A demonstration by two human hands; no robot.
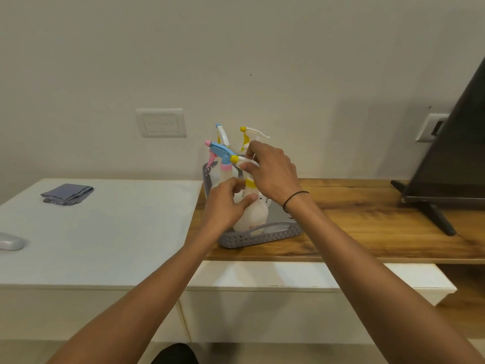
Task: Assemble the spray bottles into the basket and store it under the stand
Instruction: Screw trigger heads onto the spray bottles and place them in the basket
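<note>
A grey perforated basket (259,237) stands on the wooden stand top (367,222) and holds several spray bottles. The nearest one, a translucent bottle with a yellow collar (253,214), stands at the basket's front. My left hand (225,203) grips this bottle at its shoulder. My right hand (273,172) grips its white spray head with the yellow nozzle (237,159). Behind it stand a bottle with a blue and pink head (221,156), one with a white head and blue tip (222,134), and one with a white and yellow head (252,134).
A white cabinet top (105,227) on the left carries a folded grey cloth (67,194) and a white object (10,241) at its left edge. A dark TV on a stand leg (441,179) occupies the right of the wooden top. A white drawer front (288,279) lies below.
</note>
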